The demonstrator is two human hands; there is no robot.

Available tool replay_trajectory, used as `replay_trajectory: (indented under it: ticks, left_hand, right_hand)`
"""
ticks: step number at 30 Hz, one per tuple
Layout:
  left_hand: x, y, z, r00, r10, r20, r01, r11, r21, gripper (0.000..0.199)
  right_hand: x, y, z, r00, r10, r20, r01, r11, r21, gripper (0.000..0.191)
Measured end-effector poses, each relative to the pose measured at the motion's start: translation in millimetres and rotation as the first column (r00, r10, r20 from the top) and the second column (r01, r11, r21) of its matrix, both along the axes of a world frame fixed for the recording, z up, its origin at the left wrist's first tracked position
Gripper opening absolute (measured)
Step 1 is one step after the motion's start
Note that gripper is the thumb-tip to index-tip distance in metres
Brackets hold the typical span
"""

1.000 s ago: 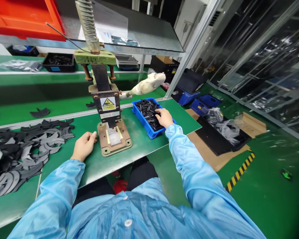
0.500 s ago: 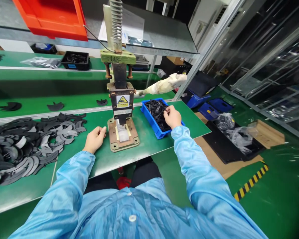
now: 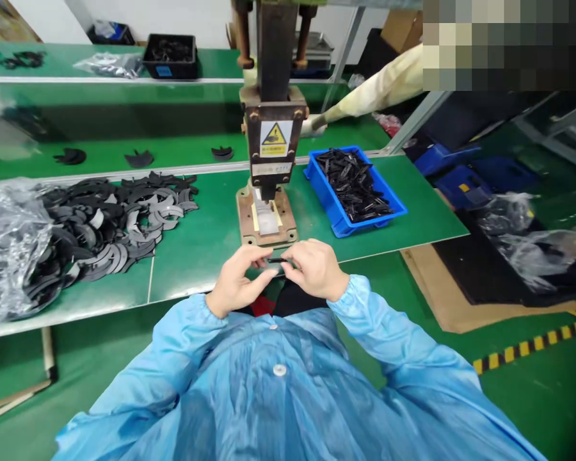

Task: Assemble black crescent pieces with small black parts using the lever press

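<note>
A small black part [image 3: 277,260] is held between my two hands, just in front of the press base. My right hand [image 3: 317,266] pinches its right end. My left hand [image 3: 242,276] has its fingers at the left end, thumb and fingertips around it. Behind them stands the press [image 3: 273,141] with a warning label, its metal base [image 3: 288,221] carrying a pale block [image 3: 267,222] under the ram. To the right, a blue bin [image 3: 338,227] holds many black parts [image 3: 350,182].
Curved dark pieces [image 3: 110,221] are heaped on the left of the green table [image 3: 196,250], beside a clear plastic bag [image 3: 9,250]. A wrapped lever [image 3: 374,93] sticks out right of the press. Behind is a black bin [image 3: 170,64] on a shelf.
My right hand has left the blue bin and come to the middle with a black part. My left hand has moved right to meet it. The view has tilted down and shifted left.
</note>
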State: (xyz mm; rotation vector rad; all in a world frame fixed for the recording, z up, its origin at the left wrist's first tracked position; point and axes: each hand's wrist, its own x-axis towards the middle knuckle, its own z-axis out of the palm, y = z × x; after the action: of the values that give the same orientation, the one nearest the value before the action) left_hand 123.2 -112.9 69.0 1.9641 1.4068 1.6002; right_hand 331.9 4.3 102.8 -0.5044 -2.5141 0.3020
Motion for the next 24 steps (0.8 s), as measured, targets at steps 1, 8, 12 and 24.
replay_trajectory:
  ticks: [1, 8, 12, 24]
  left_hand:
    - [2, -3, 2.5, 1.000, 0.001, -0.009, -0.001, 1.000, 0.010, 0.037]
    - [-6, -11, -3.7, 0.999, 0.032, 0.007, -0.032, 0.999, -0.021, 0.018]
    - [-6, -15, -9.4, 0.999, 0.029, 0.037, -0.027, 0.998, -0.061, 0.018]
    - [-11, -2, -5.7, 0.781, -0.058, 0.622, 0.474, 0.703, -0.530, 0.038]
  right_hand:
    - [-4, -2, -1.2, 1.000, 0.020, 0.002, -0.020, 1.000, 0.010, 0.010]
    - [-11, -7, -1.6, 0.996, 0.080, 0.047, -0.082, 0.995, 0.054, 0.012]
    - [-10, -7, -1.8, 0.996, 0.088, 0.026, -0.089, 0.995, 0.044, 0.011]
    - [-10, 1, 7.1, 0.963, 0.260, 0.073, -0.267, 0.957, 0.117, 0.010]
